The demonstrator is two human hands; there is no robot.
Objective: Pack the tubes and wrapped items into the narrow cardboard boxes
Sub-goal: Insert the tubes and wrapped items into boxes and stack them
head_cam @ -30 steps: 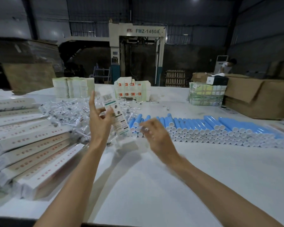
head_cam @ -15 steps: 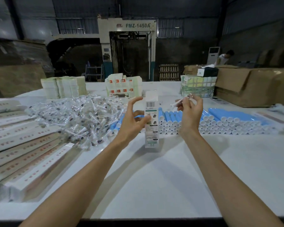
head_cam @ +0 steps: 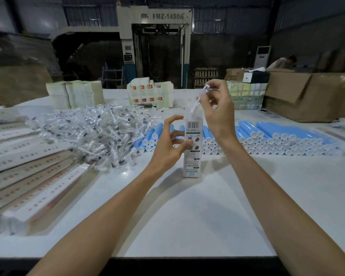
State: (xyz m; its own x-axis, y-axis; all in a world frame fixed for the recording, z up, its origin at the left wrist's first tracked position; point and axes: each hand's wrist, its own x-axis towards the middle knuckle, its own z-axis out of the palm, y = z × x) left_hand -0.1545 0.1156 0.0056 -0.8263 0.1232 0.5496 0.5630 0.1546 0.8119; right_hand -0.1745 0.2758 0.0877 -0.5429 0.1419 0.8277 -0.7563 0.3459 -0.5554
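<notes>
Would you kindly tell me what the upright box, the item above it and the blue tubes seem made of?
Upright box: probably thin printed cardboard, matte, with crisp folded edges. Wrapped item in the right hand: clear glossy plastic film, judging by its glints; contents unclear. Blue tubes: likely smooth plastic, faint sheen, white at the ends.

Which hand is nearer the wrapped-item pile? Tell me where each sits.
Left. The left hand grips the box just right of the pile; the right hand is farther right, above the box, pinching one wrapped item.
</notes>
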